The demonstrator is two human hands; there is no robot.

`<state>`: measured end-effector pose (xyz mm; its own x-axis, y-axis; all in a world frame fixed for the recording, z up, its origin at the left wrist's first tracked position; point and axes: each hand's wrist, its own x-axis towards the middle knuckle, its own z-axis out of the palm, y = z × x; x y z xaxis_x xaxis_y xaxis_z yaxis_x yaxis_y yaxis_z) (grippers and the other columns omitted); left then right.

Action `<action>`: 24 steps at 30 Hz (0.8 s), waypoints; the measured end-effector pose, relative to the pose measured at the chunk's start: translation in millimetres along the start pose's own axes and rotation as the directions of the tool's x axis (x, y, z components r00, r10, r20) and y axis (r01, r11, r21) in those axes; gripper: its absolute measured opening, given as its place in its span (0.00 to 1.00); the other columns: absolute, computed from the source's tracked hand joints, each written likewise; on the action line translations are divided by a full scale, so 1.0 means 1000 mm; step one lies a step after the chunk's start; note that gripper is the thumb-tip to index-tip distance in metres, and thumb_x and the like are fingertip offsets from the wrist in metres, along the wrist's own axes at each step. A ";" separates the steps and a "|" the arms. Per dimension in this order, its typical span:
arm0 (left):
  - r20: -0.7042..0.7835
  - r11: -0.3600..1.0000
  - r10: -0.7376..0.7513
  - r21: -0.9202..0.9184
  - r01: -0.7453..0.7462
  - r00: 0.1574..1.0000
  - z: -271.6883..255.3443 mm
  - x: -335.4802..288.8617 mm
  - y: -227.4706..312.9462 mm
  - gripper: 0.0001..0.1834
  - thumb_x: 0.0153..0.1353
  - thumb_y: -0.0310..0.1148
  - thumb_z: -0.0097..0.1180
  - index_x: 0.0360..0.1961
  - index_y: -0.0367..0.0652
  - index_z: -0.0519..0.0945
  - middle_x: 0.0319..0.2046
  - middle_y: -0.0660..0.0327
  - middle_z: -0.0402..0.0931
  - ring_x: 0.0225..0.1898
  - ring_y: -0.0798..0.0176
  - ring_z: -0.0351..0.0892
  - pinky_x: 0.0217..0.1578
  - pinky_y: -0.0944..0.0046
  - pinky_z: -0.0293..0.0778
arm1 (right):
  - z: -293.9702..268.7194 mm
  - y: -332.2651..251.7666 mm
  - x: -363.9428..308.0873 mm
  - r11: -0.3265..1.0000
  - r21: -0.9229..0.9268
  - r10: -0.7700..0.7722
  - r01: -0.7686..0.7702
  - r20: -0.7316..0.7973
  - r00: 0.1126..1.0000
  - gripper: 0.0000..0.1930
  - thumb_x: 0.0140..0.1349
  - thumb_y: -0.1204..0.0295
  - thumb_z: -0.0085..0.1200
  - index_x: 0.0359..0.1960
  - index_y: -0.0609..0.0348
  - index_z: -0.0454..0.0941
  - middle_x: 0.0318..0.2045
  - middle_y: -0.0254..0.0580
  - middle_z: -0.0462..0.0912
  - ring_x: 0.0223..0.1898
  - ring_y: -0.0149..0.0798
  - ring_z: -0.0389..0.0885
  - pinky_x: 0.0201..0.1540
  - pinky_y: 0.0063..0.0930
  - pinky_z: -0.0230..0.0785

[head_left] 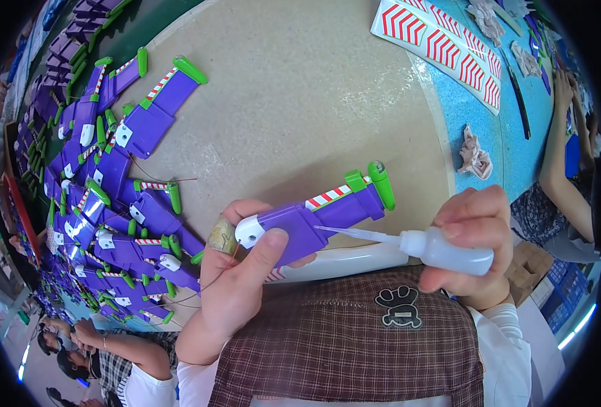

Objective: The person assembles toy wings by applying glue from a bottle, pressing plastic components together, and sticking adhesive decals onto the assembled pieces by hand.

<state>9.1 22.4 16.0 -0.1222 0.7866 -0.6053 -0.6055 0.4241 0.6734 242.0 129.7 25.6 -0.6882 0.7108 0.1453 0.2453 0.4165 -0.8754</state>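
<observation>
Purple wing (314, 220) is pinched in the left hand (236, 271) at centre; the right hand (467, 234), at three o'clock, squeezes a bottle (443, 249). Best keep the nozzle on the seam, squeezing gently.

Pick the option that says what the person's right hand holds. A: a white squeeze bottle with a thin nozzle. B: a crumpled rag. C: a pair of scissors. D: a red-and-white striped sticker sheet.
A: the right hand grips a white squeeze bottle whose thin nozzle touches the purple toy wing held in the left hand.
</observation>
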 end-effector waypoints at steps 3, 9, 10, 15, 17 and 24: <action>-0.006 0.999 -0.029 -0.017 0.029 1.000 0.002 -0.002 0.004 0.14 0.62 0.28 0.49 0.46 0.35 0.63 0.37 0.52 0.76 0.36 0.61 0.79 0.37 0.63 0.76 | 0.000 0.000 0.004 0.989 0.121 -0.084 0.087 -0.029 0.996 0.27 0.38 0.59 0.71 0.40 0.56 0.75 0.32 0.39 0.75 0.28 0.33 0.75 0.28 0.22 0.68; 0.034 0.997 -0.073 -0.004 0.073 0.997 0.001 -0.003 0.008 0.14 0.62 0.28 0.50 0.46 0.36 0.63 0.39 0.52 0.75 0.37 0.60 0.79 0.39 0.61 0.78 | 0.003 -0.002 0.007 0.990 0.022 -0.135 0.136 -0.023 0.991 0.28 0.38 0.58 0.71 0.41 0.55 0.74 0.33 0.38 0.72 0.26 0.34 0.75 0.24 0.23 0.68; 0.015 0.996 -0.092 -0.015 0.092 0.996 0.002 -0.003 0.009 0.14 0.61 0.27 0.50 0.46 0.36 0.63 0.39 0.52 0.75 0.37 0.60 0.79 0.39 0.61 0.78 | 0.003 -0.002 0.006 0.992 -0.017 -0.127 0.127 -0.003 0.992 0.27 0.41 0.53 0.67 0.40 0.54 0.73 0.33 0.38 0.69 0.25 0.32 0.72 0.24 0.23 0.65; 0.029 0.996 -0.085 -0.036 0.086 0.996 0.000 -0.002 0.008 0.15 0.61 0.27 0.51 0.46 0.37 0.64 0.39 0.53 0.75 0.38 0.61 0.79 0.38 0.62 0.77 | 0.000 -0.004 -0.001 0.996 -0.023 -0.088 0.089 0.016 0.996 0.27 0.43 0.48 0.64 0.38 0.52 0.72 0.33 0.36 0.66 0.24 0.31 0.70 0.24 0.23 0.63; 0.018 0.994 -0.075 -0.078 0.076 0.997 -0.002 -0.001 0.004 0.15 0.60 0.26 0.52 0.46 0.37 0.64 0.38 0.54 0.75 0.38 0.62 0.78 0.38 0.64 0.77 | -0.002 -0.003 -0.004 0.996 0.026 -0.081 0.080 0.026 0.996 0.27 0.43 0.48 0.64 0.38 0.52 0.72 0.32 0.35 0.66 0.24 0.31 0.70 0.24 0.22 0.63; 0.645 -0.138 0.614 0.655 -0.743 0.455 -0.025 0.015 -0.010 0.18 0.43 0.22 0.61 0.37 0.45 0.74 0.40 0.53 0.71 0.40 0.49 0.77 0.38 0.60 0.77 | -0.002 -0.005 0.002 0.995 0.082 -0.057 0.057 -0.012 0.998 0.28 0.38 0.57 0.71 0.41 0.53 0.75 0.34 0.37 0.71 0.26 0.34 0.74 0.27 0.23 0.67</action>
<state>-6.6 19.0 -10.3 0.0793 0.9078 0.4119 0.6894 -0.3484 0.6351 241.3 130.1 31.1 -0.6926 0.6929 0.2003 0.1483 0.4086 -0.9006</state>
